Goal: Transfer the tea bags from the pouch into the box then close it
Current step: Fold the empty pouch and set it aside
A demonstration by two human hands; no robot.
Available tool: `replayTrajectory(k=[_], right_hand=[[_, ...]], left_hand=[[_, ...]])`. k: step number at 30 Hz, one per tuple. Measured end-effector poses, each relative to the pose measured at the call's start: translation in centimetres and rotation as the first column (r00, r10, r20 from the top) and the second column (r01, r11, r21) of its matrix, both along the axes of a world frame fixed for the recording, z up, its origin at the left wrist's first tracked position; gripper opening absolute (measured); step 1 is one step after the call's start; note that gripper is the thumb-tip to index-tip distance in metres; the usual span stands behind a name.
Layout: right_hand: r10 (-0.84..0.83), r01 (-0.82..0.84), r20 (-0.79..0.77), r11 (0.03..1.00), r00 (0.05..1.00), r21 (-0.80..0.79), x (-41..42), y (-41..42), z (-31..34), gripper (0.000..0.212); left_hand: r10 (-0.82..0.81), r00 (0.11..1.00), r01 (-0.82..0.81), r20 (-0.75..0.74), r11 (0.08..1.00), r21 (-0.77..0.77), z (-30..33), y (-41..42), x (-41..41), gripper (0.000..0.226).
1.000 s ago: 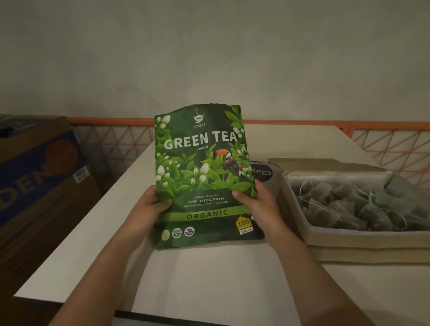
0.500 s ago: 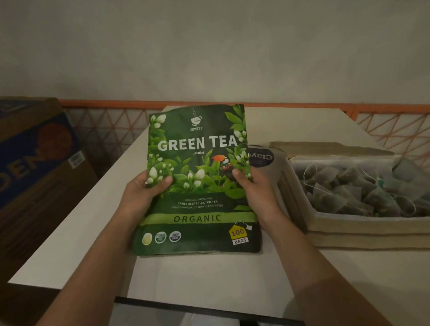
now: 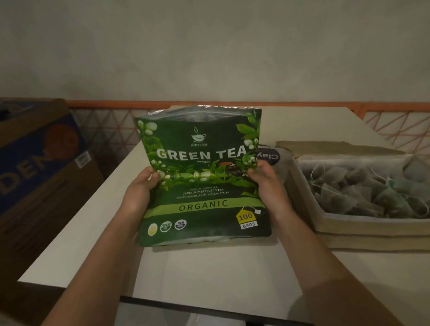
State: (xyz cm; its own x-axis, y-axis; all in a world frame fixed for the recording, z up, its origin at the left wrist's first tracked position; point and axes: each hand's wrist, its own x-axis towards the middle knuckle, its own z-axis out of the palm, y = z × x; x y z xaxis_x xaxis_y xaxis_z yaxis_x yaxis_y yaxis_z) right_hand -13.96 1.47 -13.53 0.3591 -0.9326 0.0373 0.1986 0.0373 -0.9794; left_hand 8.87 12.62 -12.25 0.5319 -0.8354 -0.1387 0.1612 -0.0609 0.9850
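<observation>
Since the earlier frames, the green tea pouch (image 3: 202, 178) had tipped back, showing its open top. It stood upright on the white table (image 3: 87, 233), gripped at its side edges by the left hand (image 3: 141, 190) and right hand (image 3: 266, 182). The box (image 3: 379, 224), holding tea bags (image 3: 366, 191), sat just right.

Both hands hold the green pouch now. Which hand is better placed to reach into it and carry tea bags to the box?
The right hand. It grips the green foil tea pouch on the edge nearest the open beige cardboard box, which stands to the right. The left hand can hold the pouch steady.
</observation>
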Motion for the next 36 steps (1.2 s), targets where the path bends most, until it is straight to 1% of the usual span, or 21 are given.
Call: replayTrajectory(k=[1,2,4,6,7,8,9,10,12,13,15,17,18,20,22,26,28,29,32,34,36], right_hand=[[-0.004,0.003,0.005,1.0,1.0,0.004,-0.1,-0.1,0.1,0.025],[-0.002,0.002,0.01,1.0,1.0,0.009,-0.2,-0.1,0.2,0.026],[0.005,-0.006,0.038,0.999,0.999,0.031,-0.4,-0.1,0.4,0.026],[-0.008,0.003,0.069,0.998,0.998,0.071,-0.4,0.1,0.5,0.025],[-0.015,0.007,0.082,0.996,0.997,0.091,-0.4,0.3,0.6,0.023],[-0.017,0.007,0.088,0.994,0.996,0.108,-0.3,0.5,0.6,0.023],[-0.016,0.006,0.087,0.993,0.996,0.12,-0.2,0.5,0.5,0.024],[-0.013,0.002,0.088,0.992,0.996,0.127,-0.1,0.6,0.5,0.026],[0.002,-0.023,0.119,0.985,0.993,0.171,0.0,0.7,0.4,0.028],[0.011,-0.044,0.148,0.974,0.989,0.223,0.1,0.8,0.5,0.031],[0.028,-0.13,0.291,0.933,0.956,0.337,0.1,1.0,0.7,0.04],[0.073,-0.253,0.443,0.898,0.893,0.361,0.0,1.3,0.9,0.051],[0.105,-0.306,0.489,0.884,0.866,0.353,0.0,1.4,0.9,0.059],[0.174,-0.395,0.541,0.859,0.823,0.325,0.2,1.6,0.9,0.073],[0.245,-0.447,0.55,0.853,0.798,0.269,0.6,2.0,0.8,0.078],[0.297,-0.412,0.422,0.887,0.857,0.211,1.4,2.7,0.6,0.078],[0.265,-0.357,0.353,0.906,0.897,0.227,1.7,2.7,0.4,0.074],[0.213,-0.299,0.32,0.921,0.923,0.251,1.7,2.5,0.0,0.07],[0.054,-0.125,0.252,0.953,0.966,0.276,1.4,1.7,-0.7,0.047],[0.029,-0.081,0.216,0.969,0.976,0.235,1.3,1.6,-0.7,0.044],[0.016,-0.047,0.161,0.98,0.987,0.191,1.3,1.8,-0.5,0.049]], left_hand=[[-0.02,0.999,0.021,-0.034,1.0,0.017,0.1,0.4,0.4,0.021],[-0.021,1.0,0.021,-0.024,0.999,0.034,0.1,0.7,0.7,0.02],[0.015,0.998,-0.01,-0.057,0.996,0.088,0.7,0.6,0.5,0.024],[-0.068,0.981,0.094,-0.182,0.985,0.142,1.1,0.5,0.5,0.052],[-0.112,0.973,0.145,-0.202,0.977,0.156,1.2,0.7,0.2,0.061],[-0.149,0.973,0.177,-0.177,0.972,0.155,1.6,0.8,0.1,0.058],[-0.173,0.978,0.188,-0.117,0.974,0.129,1.5,0.9,0.0,0.045],[-0.155,0.985,0.163,-0.079,0.98,0.117,1.8,1.0,-0.1,0.03],[-0.117,0.993,0.12,-0.028,0.978,0.172,2.1,1.4,0.0,0.019],[-0.11,0.993,0.118,-0.053,0.974,0.194,2.1,1.5,0.1,0.018],[-0.036,0.98,0.072,-0.197,0.981,0.181,2.3,1.4,0.1,0.016],[0.107,0.953,-0.081,-0.284,0.991,0.102,1.8,0.7,0.1,0.031],[0.179,0.935,-0.172,-0.308,0.984,0.051,1.6,0.4,-0.2,0.039],[0.268,0.9,-0.294,-0.344,0.955,-0.026,1.2,-0.1,-1.2,0.044],[0.317,0.875,-0.36,-0.365,0.931,-0.057,0.8,-0.5,-2.6,0.044],[0.356,0.889,-0.395,-0.288,0.914,-0.089,0.2,-1.1,-5.2,0.038],[0.316,0.924,-0.341,-0.215,0.936,-0.088,0.1,-1.2,-5.6,0.045],[0.273,0.95,-0.285,-0.149,0.956,-0.065,0.1,-1.1,-5.5,0.052],[0.027,1.0,-0.028,0.008,0.996,0.084,1.1,-0.1,-4.9,0.07],[-0.122,0.991,0.113,0.053,0.982,0.151,1.5,0.2,-4.6,0.071],[-0.185,0.982,0.176,0.046,0.974,0.142,1.6,0.2,-4.6,0.062]])
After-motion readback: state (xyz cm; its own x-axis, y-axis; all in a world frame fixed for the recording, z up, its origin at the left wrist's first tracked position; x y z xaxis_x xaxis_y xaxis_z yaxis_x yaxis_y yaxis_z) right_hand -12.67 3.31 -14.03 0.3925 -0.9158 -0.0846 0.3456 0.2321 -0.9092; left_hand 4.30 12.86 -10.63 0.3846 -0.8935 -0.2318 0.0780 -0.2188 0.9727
